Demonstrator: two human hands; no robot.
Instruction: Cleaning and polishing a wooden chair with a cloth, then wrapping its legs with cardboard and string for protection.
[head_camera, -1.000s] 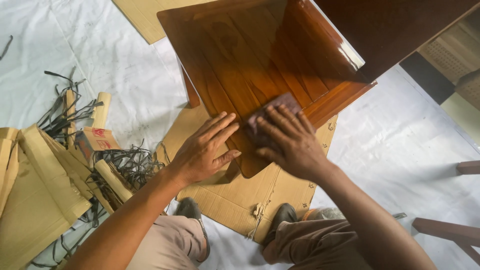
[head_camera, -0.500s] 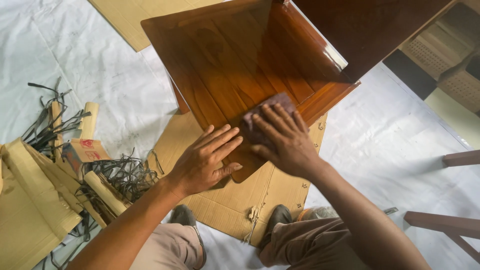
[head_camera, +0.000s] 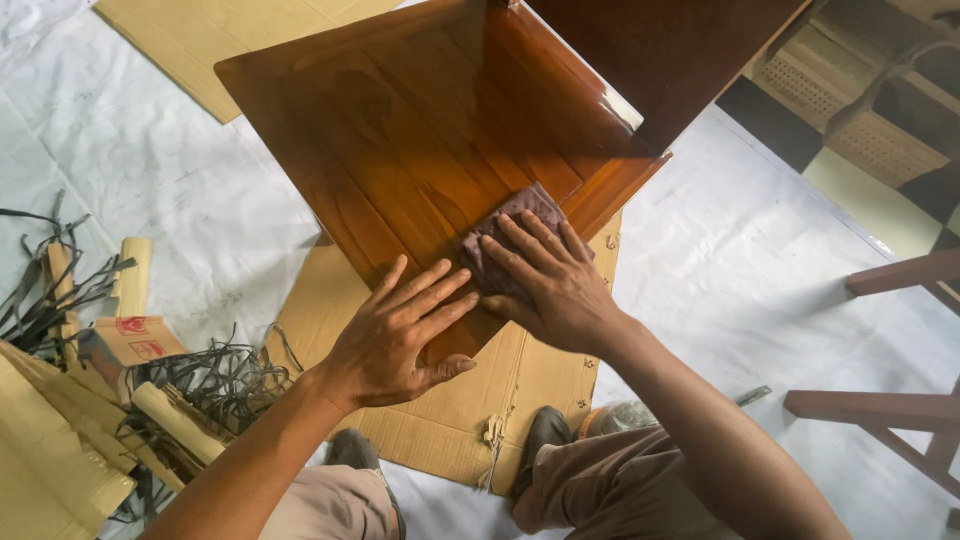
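Moved: both hands sit a bit lower on the panel than half a second back, and the view has drifted so more of the wood shows up top.
Floor: white sheet (head_camera: 180, 170) spread over everything, with flattened cardboard (head_camera: 520, 400) under the near corner of the work.
Panel: big glossy brown wooden panel (head_camera: 400, 140), lying flat, long grain running from top left down toward the person's knees.
Scrap pile: cardboard offcuts and black strapping (head_camera: 215, 385) off to the left, well apart from the hands.
Left hand: left hand (head_camera: 400, 335) flat on the near edge of the panel, fingers spread wide, holding nothing, just bracing it.
Right hand: right hand (head_camera: 555, 285) palm down on the cloth, fingers splayed and pressing on top of it rather than curled around it.
Cloth: small dark purplish cloth (head_camera: 510, 225) on the panel's lower right part, poking out past the right fingertips, so it lies up and away from that hand along the grain. The right hand is on it; the left is just beside.
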